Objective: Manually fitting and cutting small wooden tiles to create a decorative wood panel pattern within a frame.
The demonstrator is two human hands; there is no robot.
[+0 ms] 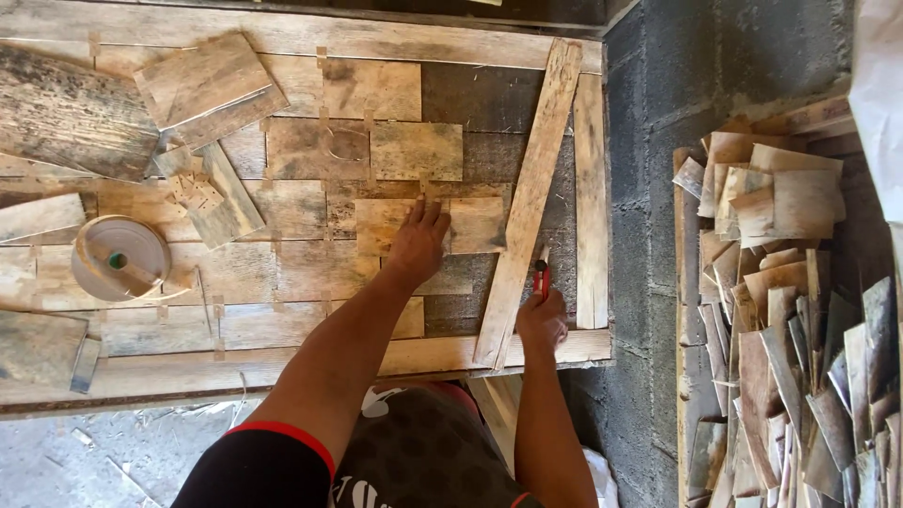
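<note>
On the wooden frame (282, 33), the left hand (416, 243) is pressing down flat, fingers spread fairly wide, palm resting on a pale veneer sheet (376, 224) just left of the diagonal slat (529, 198). Right beside that slat's lower stretch, the right hand (542, 318) is gripping a red-handled cutter (542, 275), fingers curled tight around it, blade end pointing up against the slat's right edge. Far left of the slat, a tape roll (120, 257) is sitting; well right of it, stacked veneer offcuts (781, 310) are piling against the block wall (640, 188).

A red-handled cutter (542, 275) stands upright beside a long diagonal wooden slat (529, 202).
</note>
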